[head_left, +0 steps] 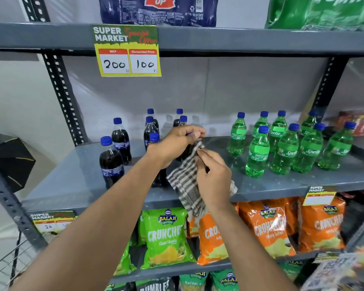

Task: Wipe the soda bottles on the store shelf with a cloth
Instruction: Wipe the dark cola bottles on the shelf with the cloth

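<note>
At frame centre, the left hand (177, 143) grips the top of a cola bottle (185, 153) on the shelf (76, 177). The right hand (213, 177) clasps the checked cloth (185, 185) against it. Green bottles (286, 148) stand at right.

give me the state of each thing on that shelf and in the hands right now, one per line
left hand: gripping the top of a dark cola bottle
right hand: pinching the checked cloth
brown-and-white checked cloth: against the held bottle, hanging past the shelf edge
dark cola bottles with blue caps: upright, capped
green Sprite bottles with blue caps: upright, capped
grey metal shelf: holding both groups
</note>
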Demonstrator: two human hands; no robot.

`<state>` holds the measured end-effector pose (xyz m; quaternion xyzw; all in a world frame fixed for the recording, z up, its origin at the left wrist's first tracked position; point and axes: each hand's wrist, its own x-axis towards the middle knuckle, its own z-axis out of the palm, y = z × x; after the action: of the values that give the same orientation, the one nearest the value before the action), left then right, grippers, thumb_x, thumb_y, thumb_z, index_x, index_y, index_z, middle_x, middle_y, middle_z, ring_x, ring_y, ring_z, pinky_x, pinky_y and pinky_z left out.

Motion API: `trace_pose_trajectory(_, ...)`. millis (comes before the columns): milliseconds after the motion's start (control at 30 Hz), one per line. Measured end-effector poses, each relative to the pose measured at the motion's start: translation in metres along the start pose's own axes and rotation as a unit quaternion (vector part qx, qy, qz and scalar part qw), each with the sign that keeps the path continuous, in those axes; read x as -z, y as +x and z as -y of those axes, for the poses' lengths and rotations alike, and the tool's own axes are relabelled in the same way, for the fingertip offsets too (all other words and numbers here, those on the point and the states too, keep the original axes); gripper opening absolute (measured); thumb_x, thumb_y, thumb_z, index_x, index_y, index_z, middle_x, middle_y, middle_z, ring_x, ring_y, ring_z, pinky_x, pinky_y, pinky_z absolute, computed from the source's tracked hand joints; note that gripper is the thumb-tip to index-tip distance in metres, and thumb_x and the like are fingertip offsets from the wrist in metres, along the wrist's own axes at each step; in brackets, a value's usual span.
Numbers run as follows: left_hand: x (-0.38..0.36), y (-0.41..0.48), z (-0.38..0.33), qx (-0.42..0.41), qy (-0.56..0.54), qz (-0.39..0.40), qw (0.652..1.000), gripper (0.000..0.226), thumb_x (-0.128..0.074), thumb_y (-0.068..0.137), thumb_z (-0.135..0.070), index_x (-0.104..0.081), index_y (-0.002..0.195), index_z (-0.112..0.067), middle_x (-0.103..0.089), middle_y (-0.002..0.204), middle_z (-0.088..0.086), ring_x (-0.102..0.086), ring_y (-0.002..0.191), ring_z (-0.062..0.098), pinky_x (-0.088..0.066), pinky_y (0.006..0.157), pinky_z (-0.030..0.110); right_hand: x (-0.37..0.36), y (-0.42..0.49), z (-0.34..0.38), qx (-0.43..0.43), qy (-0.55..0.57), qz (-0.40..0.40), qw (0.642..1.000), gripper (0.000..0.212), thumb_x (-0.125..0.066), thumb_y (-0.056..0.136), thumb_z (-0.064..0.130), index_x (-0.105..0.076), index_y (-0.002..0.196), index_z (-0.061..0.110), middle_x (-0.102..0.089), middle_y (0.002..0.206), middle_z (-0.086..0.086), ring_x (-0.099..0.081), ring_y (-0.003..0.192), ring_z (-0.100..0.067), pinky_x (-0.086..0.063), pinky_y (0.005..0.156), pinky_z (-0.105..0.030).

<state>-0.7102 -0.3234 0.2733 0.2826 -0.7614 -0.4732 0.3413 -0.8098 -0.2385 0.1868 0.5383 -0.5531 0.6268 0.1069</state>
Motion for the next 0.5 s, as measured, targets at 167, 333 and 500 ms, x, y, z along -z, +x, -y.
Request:
trace_pose_trajectory(167,-0.007,0.0,0.006,-0.011,-0.045,-0.022,0.999,0.029,-0.047,0.105,-0.011,-0.063,0.129,-0.012,-0.067,0.132,0.004,-0.061,0.124,0.014,-0.042,0.111,0.03,-0.001,-0.013,-0.01,0.015,-0.017,-0.002,1.0,0.026,-0.073,0.087,-0.003,-0.077,0.112,0.005,-0.074,0.111,-0.004,-0.068,0.103,-0.021,-0.053,0.094,-0.026)
trace_pose_trajectory(333,-0.008,0.0,0.007,-0.013,-0.046,-0.031,0.998,0.026,-0.048,0.105,-0.013,-0.066,0.123,-0.019,-0.07,0.125,-0.004,-0.061,0.125,0.013,-0.041,0.112,0.029,0.001,-0.04,-0.036,-0.027,-0.02,0.05,0.998,0.023,-0.074,0.086,-0.002,-0.077,0.108,0.003,-0.075,0.107,-0.007,-0.071,0.1,-0.025,-0.058,0.091,-0.036)
trace_pose_trajectory(500,-0.011,-0.003,0.004,-0.003,-0.041,-0.048,0.998,0.025,-0.049,0.105,-0.015,-0.068,0.116,-0.027,-0.072,0.121,-0.01,-0.064,0.118,0.004,-0.042,0.108,0.025,0.003,-0.037,-0.044,-0.035,0.011,0.059,0.998,0.021,-0.076,0.084,-0.003,-0.078,0.105,0.003,-0.076,0.104,-0.009,-0.072,0.096,-0.025,-0.059,0.089,-0.039)
